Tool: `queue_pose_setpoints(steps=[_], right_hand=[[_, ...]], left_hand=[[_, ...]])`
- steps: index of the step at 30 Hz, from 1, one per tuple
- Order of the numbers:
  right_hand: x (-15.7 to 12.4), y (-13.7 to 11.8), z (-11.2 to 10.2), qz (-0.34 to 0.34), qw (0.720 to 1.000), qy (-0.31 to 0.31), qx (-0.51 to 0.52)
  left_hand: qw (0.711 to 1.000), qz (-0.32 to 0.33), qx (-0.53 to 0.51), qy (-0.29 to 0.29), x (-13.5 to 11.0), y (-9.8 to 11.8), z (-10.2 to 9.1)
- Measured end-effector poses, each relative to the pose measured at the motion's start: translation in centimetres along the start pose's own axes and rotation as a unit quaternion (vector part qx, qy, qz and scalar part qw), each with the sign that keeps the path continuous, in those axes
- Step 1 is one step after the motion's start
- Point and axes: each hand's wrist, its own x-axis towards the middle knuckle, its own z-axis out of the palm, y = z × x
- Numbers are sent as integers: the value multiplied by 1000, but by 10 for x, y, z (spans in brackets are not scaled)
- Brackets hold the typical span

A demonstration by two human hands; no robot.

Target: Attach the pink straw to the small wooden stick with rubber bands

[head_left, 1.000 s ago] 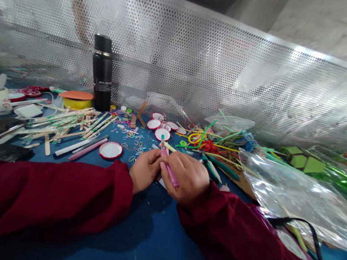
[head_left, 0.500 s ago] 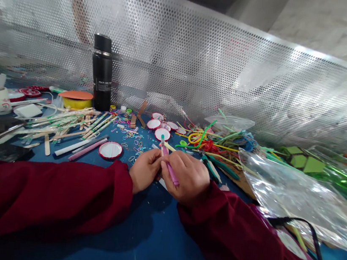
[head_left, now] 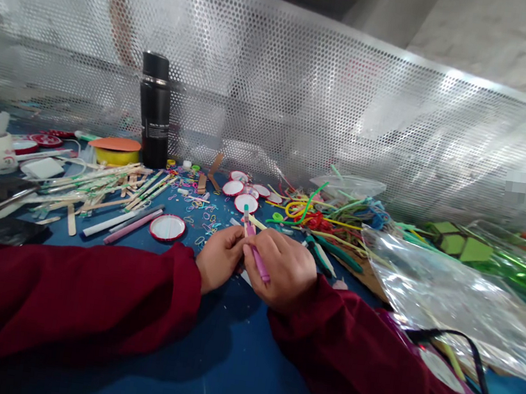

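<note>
My right hand [head_left: 287, 265] is closed around a slim pink pen-shaped tool [head_left: 261, 263] with a pale front part and a teal tip. The tool slants away from me, its tip pointing toward the white lids. Pressed up close against it is my left hand [head_left: 220, 257], its fingers pinched together; what they hold, if anything, is hidden. A bit of white material [head_left: 246, 277] peeks out beneath the two hands. Just beyond the tip lies a red-rimmed white round lid [head_left: 246, 204]. To the left of my left hand is another such lid [head_left: 168, 228].
Wooden sticks [head_left: 99, 191], markers [head_left: 119, 218] and tiny coloured bands [head_left: 207, 215] cover the left side. A black bottle [head_left: 154, 115] stands before a perforated metal screen [head_left: 277, 89]. Rightward lie coloured cords [head_left: 312, 213], green-handled pliers [head_left: 340, 254] and a clear plastic bag [head_left: 448, 299].
</note>
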Motion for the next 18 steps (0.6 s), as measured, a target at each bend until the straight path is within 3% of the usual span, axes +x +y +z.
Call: queue_pose_setpoints(steps=[18], right_hand=[[-1,0,1,3,1000,-2,-7]], left_hand=[[1000,6,17,3,-1,1,0]])
